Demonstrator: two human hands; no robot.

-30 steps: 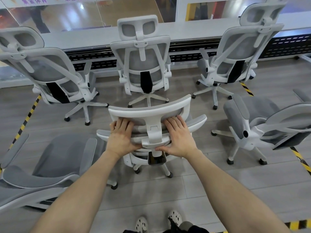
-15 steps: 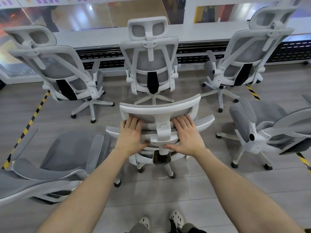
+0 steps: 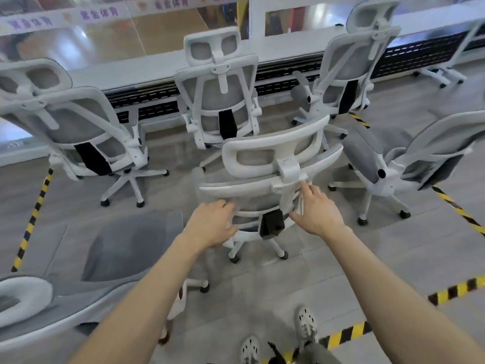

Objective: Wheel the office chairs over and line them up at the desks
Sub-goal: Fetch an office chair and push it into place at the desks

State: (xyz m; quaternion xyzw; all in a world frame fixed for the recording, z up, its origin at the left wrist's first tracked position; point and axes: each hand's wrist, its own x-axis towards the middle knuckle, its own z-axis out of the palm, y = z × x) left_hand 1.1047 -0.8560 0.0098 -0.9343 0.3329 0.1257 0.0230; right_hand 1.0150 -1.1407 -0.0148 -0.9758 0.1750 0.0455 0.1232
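Note:
A white-framed grey mesh office chair (image 3: 273, 156) stands right in front of me, its back toward me and its headrest tilted. My left hand (image 3: 212, 224) reaches to the left side of its backrest, fingers loosely spread against the mesh and blurred. On the other side, my right hand (image 3: 315, 208) has straight fingers touching the backrest frame just below the headrest bracket. Three matching chairs stand ahead at the long white desk (image 3: 157, 72): the left chair (image 3: 73, 122), the middle chair (image 3: 220, 101) and the right chair (image 3: 349, 74).
Another chair (image 3: 393, 164) stands sideways close on the right. A reclined chair (image 3: 118, 245) fills the lower left beside my arm. Yellow-black tape (image 3: 34, 214) marks the grey floor on the left, and more tape (image 3: 456, 208) runs on the right. A wheeled base (image 3: 441, 77) sits far right.
The chair has rolled away from me toward the desk and turned slightly. My hands have slid from the top of its back down to the backrest, touching only with the fingers.

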